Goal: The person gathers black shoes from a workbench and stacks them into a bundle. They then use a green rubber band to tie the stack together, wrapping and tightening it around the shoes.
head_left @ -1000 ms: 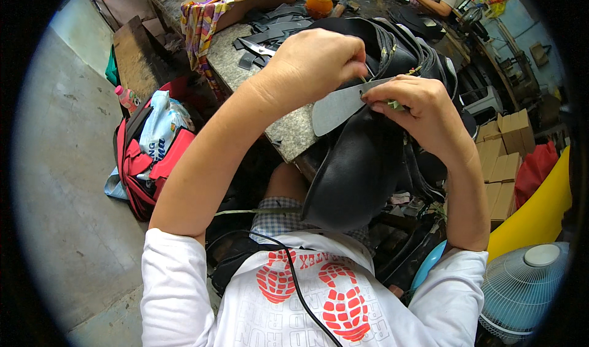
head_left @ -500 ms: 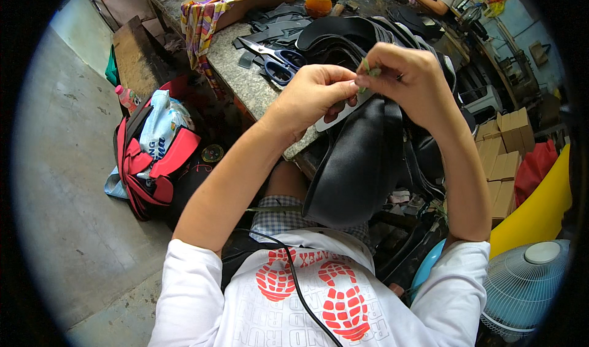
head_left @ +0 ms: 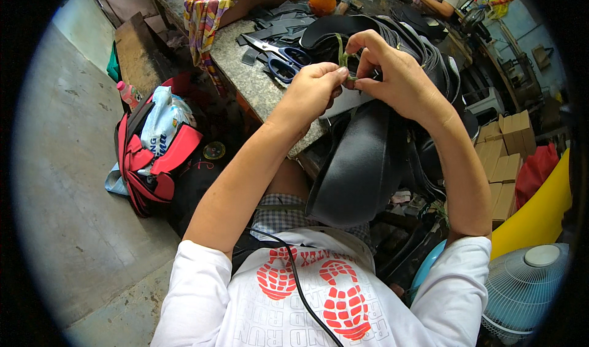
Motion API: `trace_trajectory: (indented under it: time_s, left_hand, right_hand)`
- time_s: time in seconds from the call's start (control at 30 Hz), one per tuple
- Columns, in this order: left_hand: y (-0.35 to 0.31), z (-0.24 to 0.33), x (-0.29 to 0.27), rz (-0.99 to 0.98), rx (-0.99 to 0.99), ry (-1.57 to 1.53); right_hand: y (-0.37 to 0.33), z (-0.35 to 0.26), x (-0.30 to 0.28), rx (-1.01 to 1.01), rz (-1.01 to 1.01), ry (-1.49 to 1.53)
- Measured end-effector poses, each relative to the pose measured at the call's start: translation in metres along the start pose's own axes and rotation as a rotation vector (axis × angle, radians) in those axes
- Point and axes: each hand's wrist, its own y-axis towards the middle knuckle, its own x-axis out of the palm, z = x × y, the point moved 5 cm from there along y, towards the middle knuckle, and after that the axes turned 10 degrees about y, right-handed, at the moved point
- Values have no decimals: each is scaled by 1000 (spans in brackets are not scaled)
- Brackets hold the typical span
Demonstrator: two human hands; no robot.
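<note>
A thin green strip [head_left: 341, 48] is pinched between the thumb and fingers of my left hand [head_left: 314, 92], one end standing up above the grip. My right hand [head_left: 399, 74] is curled beside it, index finger arched and thumb at the lower part of the strip. Whether those fingertips press on the strip is hard to see. Below both hands, a large black smooth sheet, leather-like, [head_left: 356, 163] hangs over the table's edge towards my lap. Blue-handled scissors [head_left: 285, 64] lie on the table left of the hands, blades pointing away.
Black cut pieces [head_left: 343, 27] are stacked behind my hands, and black scraps [head_left: 285, 21] lie near an orange jar [head_left: 322, 2]. A patterned cloth [head_left: 205, 31] drapes off the speckled tabletop [head_left: 242, 74]. Another person's arm [head_left: 429, 3] is at the far right. A fan [head_left: 527, 292] stands lower right.
My right hand's fingers have opened out from a tight pinch, and more of the green strip shows upright. My left hand keeps its pinch, shifted slightly left.
</note>
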Motion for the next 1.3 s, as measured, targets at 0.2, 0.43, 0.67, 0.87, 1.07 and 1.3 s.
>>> trace_trajectory:
  time_s: [0.2,0.43,0.67,0.87,1.07,1.3]
  left_hand:
    - [15,6,-1,23,134,469]
    - [1,17,5,71,297,815]
    - [-20,25,14,477,598,991]
    - [0,-6,5,-75,-3,-175]
    - [-4,-9,15,-211,-120,-499]
    - [-2,-5,9,-149,-17,-328]
  right_hand:
    - [-10,-7,3,-237,116,-221]
    - [-15,-10,3,-329,179,-354]
    - [-16,-11,4,-252,249,-398]
    - [-16,-9,7,-211,196,-443]
    - [-15,-8,-1,-312,226,-272]
    - [-19,-11,-2,-442,254,-93]
